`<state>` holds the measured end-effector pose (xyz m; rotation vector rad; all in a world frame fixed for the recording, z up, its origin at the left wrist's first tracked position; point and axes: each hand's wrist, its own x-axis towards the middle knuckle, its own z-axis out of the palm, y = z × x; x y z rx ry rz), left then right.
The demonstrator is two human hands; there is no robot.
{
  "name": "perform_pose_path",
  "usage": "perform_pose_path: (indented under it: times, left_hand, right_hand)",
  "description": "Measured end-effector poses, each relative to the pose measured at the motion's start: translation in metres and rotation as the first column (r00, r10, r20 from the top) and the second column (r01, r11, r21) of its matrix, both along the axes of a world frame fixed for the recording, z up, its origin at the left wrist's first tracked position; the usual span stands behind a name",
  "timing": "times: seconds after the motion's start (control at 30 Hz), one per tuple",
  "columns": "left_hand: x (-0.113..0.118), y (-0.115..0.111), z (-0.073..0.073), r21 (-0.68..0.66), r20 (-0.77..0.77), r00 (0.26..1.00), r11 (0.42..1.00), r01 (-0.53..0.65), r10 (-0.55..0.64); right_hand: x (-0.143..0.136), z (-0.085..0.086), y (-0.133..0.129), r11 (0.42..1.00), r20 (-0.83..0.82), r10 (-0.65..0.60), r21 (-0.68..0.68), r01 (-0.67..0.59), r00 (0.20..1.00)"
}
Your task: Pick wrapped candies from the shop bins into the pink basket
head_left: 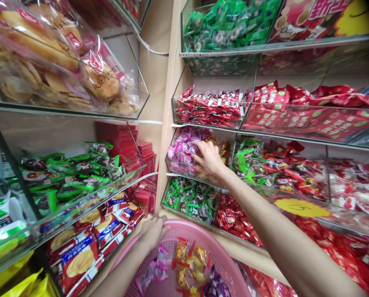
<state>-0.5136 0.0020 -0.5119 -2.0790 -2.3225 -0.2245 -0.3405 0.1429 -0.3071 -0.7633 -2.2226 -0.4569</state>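
My left hand (153, 231) is closed around the far rim of a pink plastic basket (234, 268). Inside the basket lie pink-wrapped candies (155, 266), red-and-yellow packets (189, 264) and dark purple candies (217, 284). My right hand (208, 156) reaches into a clear shelf bin, over a heap of purple-pink wrapped candies (183, 144). Its thumb and index finger are apart, with nothing visible between them; the other fingers are partly hidden. Gold-wrapped candies (224, 150) lie just right of that hand.
Glass-fronted shelves rise on both sides, meeting at a wooden post (169, 82). Green-wrapped candies (190, 198) fill the bin below my right hand. A yellow price tag (302, 207) hangs at right. Bagged pastries (57, 62) and biscuit packets (82, 255) stand left.
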Motion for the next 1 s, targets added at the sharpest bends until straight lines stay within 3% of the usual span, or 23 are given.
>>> perform_pose_path:
  times: [0.2,0.3,0.37,0.43,0.5,0.6,0.7,0.8,1.0]
  left_hand:
    - [0.001,-0.002,0.003,-0.034,0.028,1.0,0.999,-0.004,0.005]
    - [0.0,-0.003,0.003,-0.027,0.041,0.999,0.999,-0.016,0.017]
    - [0.0,-0.003,0.002,-0.012,0.043,0.999,1.0,-0.012,0.012]
    - [-0.001,-0.002,0.001,0.002,0.043,0.999,1.0,-0.003,0.003]
    - [-0.001,-0.002,0.0,0.01,0.038,0.999,1.0,0.001,-0.002]
    - [-0.002,-0.002,-0.001,0.011,0.03,0.999,1.0,0.011,-0.011]
    - [-0.002,-0.002,0.0,0.011,0.027,0.999,1.0,0.019,-0.019]
    - [-0.001,-0.002,-0.001,0.007,0.032,0.999,1.0,0.016,-0.017]
    - [0.0,-0.002,-0.002,0.024,0.024,1.0,1.0,0.01,-0.011]
  right_hand:
    - [0.004,0.003,-0.003,0.999,-0.168,0.015,0.04,-0.009,0.986]
    - [0.006,0.005,-0.023,0.992,-0.327,0.08,0.117,-0.044,0.942]
    - [0.006,-0.005,-0.046,0.981,-0.429,0.148,0.181,-0.076,0.891]
    - [0.006,-0.028,-0.074,0.967,-0.471,0.226,0.212,-0.14,0.853]
    - [0.007,-0.064,-0.1,0.951,-0.403,0.307,0.165,-0.261,0.863]
    - [0.011,-0.128,-0.126,0.899,-0.172,0.381,-0.159,-0.407,0.908]
    - [0.014,-0.177,-0.135,0.824,0.083,0.399,-0.468,-0.318,0.913]
    - [0.011,-0.201,-0.135,0.799,0.249,0.404,-0.564,-0.208,0.88]
    - [-0.007,-0.216,-0.132,0.783,0.332,0.429,-0.601,-0.163,0.84]
